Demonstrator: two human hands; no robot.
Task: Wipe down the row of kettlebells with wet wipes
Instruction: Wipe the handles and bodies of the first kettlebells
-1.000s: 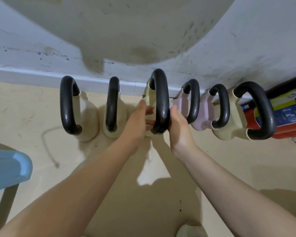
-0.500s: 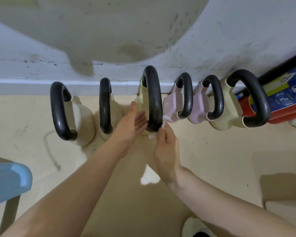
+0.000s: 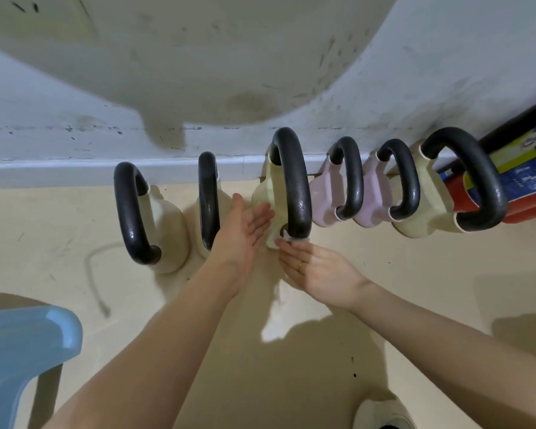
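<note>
Six kettlebells (image 3: 291, 193) lining scuffed white wall (image 3: 415, 72) on beige floor (image 3: 59, 243). Left hand (image 3: 245, 226) resting flat, fingers straight, against middle bell; right hand (image 3: 316, 267) pinching wet wipe (image 3: 287, 239) under its handle. Blue stool (image 3: 22, 345) sitting left.

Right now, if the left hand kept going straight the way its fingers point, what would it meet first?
The left hand points right, so it would probably first meet the cream body of the third kettlebell, just short of its black handle. The fingertips look almost against it; depth is unclear.

Light: soft, even, from overhead.
Shadows: arm shadows on the floor (image 3: 415, 274).
Glare: glints on kettlebell handles (image 3: 294, 187).
Blur: right hand (image 3: 319, 270) smeared.
Distortion: wall (image 3: 446, 72) bows.
</note>
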